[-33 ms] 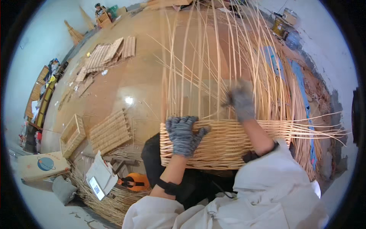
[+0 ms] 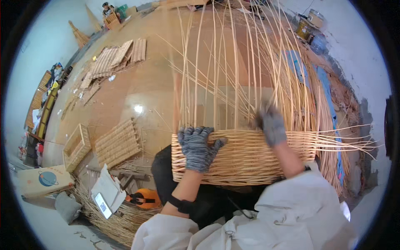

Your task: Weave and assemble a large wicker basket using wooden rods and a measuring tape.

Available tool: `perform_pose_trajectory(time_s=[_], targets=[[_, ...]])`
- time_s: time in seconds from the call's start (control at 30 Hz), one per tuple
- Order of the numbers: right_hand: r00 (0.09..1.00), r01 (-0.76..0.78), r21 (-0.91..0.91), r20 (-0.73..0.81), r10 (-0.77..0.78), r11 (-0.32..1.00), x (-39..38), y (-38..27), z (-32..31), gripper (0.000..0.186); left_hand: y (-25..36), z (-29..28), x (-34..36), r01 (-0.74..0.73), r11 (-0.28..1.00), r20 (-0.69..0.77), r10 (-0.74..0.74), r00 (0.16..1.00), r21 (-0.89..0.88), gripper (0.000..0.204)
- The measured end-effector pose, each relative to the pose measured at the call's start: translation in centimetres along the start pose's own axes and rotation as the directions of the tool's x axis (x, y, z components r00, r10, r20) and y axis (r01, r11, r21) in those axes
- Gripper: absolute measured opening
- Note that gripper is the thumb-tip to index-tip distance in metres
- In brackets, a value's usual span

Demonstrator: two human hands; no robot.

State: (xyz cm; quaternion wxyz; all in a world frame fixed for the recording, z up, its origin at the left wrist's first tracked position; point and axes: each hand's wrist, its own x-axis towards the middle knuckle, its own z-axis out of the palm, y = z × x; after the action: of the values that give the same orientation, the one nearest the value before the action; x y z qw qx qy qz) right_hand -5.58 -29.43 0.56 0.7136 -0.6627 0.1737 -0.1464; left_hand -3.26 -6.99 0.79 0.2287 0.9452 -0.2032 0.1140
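Observation:
My left hand [image 2: 196, 148], in a grey knit glove, rests with fingers spread on the top edge of a pale woven wicker panel [image 2: 239, 160] across my lap. Long upright rods [image 2: 236, 75] rise from that edge, and loose weaver ends [image 2: 350, 141] stick out at the right. My gloved right hand [image 2: 273, 129] is over the right part of the top edge, among the rods; its fingers are smeared by motion, so what they hold cannot be made out.
Woven mats [image 2: 116, 141], a wooden tray [image 2: 76, 148], a phone [image 2: 102, 204] and an orange tool [image 2: 146, 198] lie left. Rod bundles [image 2: 327, 154] and blue cloth [image 2: 325, 83] lie right. A person [image 2: 109, 12] sits far back near leaning brooms [image 2: 77, 33].
My right hand has moved slightly right and down along the top edge. My left hand stays on the weave. The whole view has shifted slightly.

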Motion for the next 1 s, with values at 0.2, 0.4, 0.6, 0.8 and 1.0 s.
perform_pose_trajectory(time_s=[0.2, 0.4, 0.6, 0.8, 1.0], targets=[[0.982, 0.071, -0.570, 0.183, 0.042, 0.819, 1.9, -2.6, -3.3, 0.029, 4.8, 2.0, 1.6, -0.315, 0.947, -0.066, 0.319, 0.945, 0.068, 0.057], [0.833, 0.359, -0.738, -0.023, -0.553, 0.572, 7.3, -2.1, -3.3, 0.038, 11.4, 3.4, 2.1, -0.203, 0.974, 0.380, 0.150, 0.913, 0.104, 0.060], [0.994, 0.039, -0.164, -0.094, -0.055, 0.986, -3.8, -3.7, -11.2, 0.016, 13.0, 5.5, 1.2, -0.569, 0.822, -0.299, 0.546, 0.783, 0.009, 0.059], [0.894, 0.338, -0.626, -0.021, -0.449, 0.703, 7.0, 0.3, -11.6, 0.036, 19.6, 6.9, 1.8, -0.377, 0.923, 0.438, 0.372, 0.818, -0.079, 0.062], [0.957, 0.247, 0.135, -0.191, -0.219, 0.960, -1.2, -4.4, -18.6, 0.042, 18.1, 5.0, 8.4, -0.701, 0.694, 0.047, 0.704, 0.708, 0.164, 0.039]])
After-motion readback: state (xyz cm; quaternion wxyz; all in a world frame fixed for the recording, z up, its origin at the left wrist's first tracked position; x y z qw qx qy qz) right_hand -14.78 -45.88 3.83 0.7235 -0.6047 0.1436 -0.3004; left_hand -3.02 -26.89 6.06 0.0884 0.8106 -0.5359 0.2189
